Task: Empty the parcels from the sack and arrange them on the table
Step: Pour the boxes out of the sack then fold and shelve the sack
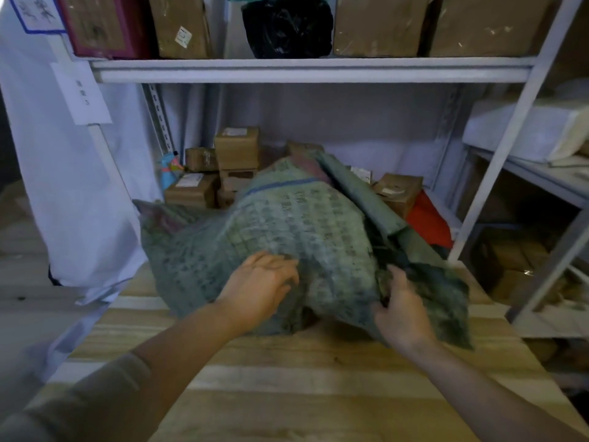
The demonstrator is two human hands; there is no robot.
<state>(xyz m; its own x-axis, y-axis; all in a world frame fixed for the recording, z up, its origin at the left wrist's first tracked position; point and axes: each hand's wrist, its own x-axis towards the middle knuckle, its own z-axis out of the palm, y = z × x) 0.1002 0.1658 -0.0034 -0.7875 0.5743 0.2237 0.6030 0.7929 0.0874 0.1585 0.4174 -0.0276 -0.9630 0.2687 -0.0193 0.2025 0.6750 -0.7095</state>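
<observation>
Head view shows a big green sack lying on a wooden table. It is woven, with rows of dark print all over it and one blue stripe near its far end. It looks bumpy and full, and its cloth is wrinkled. A loose flap of the sack folds over on the right side. The sack sits in the middle of the table and reaches toward the far edge. The left hand rests on the near end of the sack, with its fingers bent and pressing into the cloth; I cannot tell if it really grabs a fold. The right hand holds the sack's near right corner, with the thumb on top and the fingers curled under the cloth. So most of the sack lies beyond both hands, farther from the person, and only its near edge is in the grip. Past the far edge of the table, brown parcels are stacked up under a white shelf. More boxes stand on top of that shelf. A red bag lies by the far right corner, just beside the sack's flap.
</observation>
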